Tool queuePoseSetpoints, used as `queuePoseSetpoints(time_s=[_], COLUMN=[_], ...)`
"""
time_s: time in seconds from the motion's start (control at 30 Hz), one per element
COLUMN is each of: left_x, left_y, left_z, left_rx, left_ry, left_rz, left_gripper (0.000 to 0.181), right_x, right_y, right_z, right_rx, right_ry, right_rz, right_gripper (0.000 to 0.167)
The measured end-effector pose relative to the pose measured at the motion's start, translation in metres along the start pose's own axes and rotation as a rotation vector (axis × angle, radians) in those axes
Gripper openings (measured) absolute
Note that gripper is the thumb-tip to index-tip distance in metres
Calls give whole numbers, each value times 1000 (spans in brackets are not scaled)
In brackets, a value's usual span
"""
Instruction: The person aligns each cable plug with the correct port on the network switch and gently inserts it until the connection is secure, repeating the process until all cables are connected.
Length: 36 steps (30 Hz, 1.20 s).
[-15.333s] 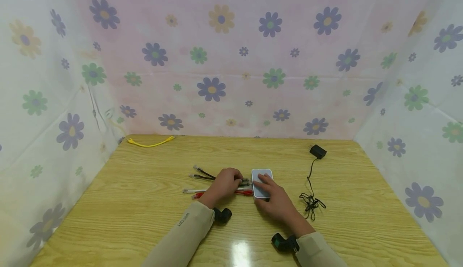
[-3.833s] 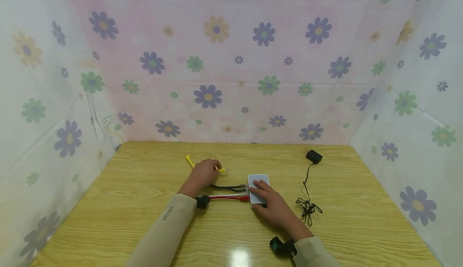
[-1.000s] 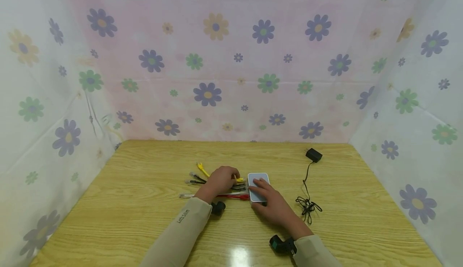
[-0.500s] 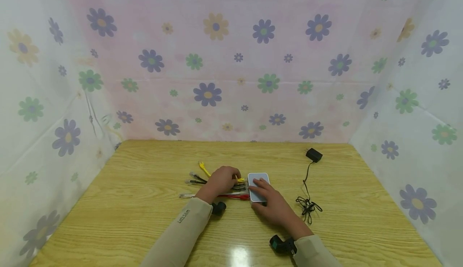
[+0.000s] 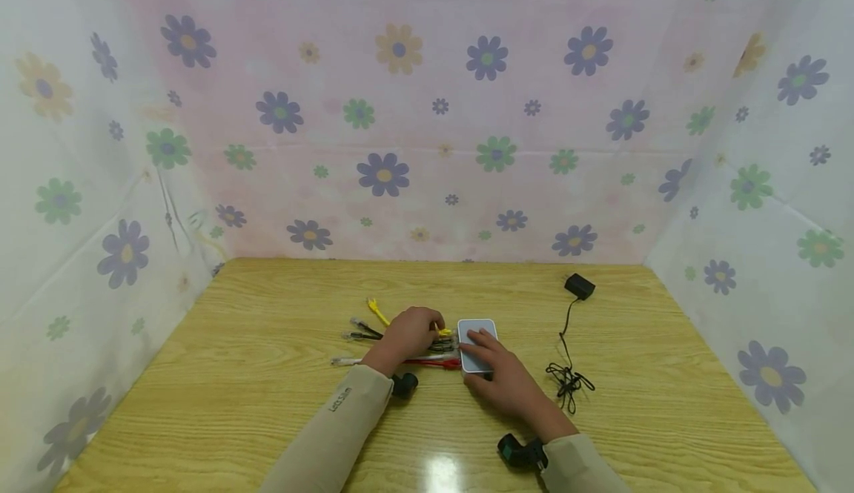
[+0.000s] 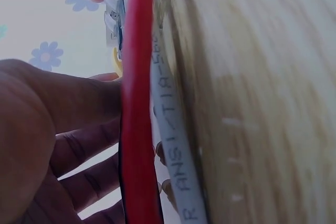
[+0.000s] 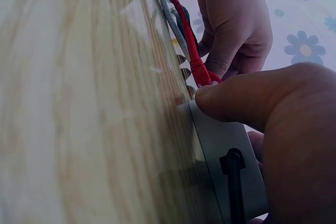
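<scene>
A small white and grey network switch (image 5: 477,325) lies flat in the middle of the table. My right hand (image 5: 505,383) holds it, fingers spread over its top and thumb against its near side. My left hand (image 5: 409,336) pinches the yellow Ethernet cable (image 5: 378,312) close to its plug, at the switch's left side. How deep that plug sits is hidden. Two black Ethernet cables (image 5: 363,336), a white one (image 5: 345,362) and a red one (image 5: 440,363) run to the same side. In the right wrist view, a black lead (image 7: 235,182) enters another side.
To the right lie a black power adapter (image 5: 579,286) and its tangled cord (image 5: 569,379). Loose plugs of the cables fan out left of my left wrist. Flowered cloth (image 5: 427,204) encloses the wooden table (image 5: 267,404) at the back and sides.
My left hand has brought the yellow cable from the far left corner to the switch's left side. My right hand has stayed on the switch. Little differs over the last second.
</scene>
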<state>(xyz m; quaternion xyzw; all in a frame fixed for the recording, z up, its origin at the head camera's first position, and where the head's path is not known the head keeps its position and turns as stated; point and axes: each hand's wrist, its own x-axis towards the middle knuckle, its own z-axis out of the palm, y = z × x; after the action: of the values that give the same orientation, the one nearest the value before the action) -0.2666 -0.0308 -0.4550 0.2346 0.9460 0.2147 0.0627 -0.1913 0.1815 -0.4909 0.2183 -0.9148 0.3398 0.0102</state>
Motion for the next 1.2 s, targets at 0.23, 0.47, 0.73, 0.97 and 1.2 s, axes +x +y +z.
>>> queuePoseSetpoints(time_s=[0.23,0.47,0.73,0.97,1.2], left_x=[0,0,-1,1,2], left_y=[-1,-3,-4,-4,-4], left_z=[2,3,3,3,4], left_rx=[-5,-10,-10,-15,-25], left_ry=[7,15,19,12,5], left_rz=[12,28,31,21,13], left_gripper=[15,15,16,17,17], right_x=[0,0,1,1,0], right_y=[-1,-1,0,1,0], right_z=[1,1,0,0,1], right_rx=[-3,-1,-11,-15,-6], right_ry=[8,8,-3,-4,4], right_rz=[2,3,11,13,13], right_gripper=[50,50,50,50,50])
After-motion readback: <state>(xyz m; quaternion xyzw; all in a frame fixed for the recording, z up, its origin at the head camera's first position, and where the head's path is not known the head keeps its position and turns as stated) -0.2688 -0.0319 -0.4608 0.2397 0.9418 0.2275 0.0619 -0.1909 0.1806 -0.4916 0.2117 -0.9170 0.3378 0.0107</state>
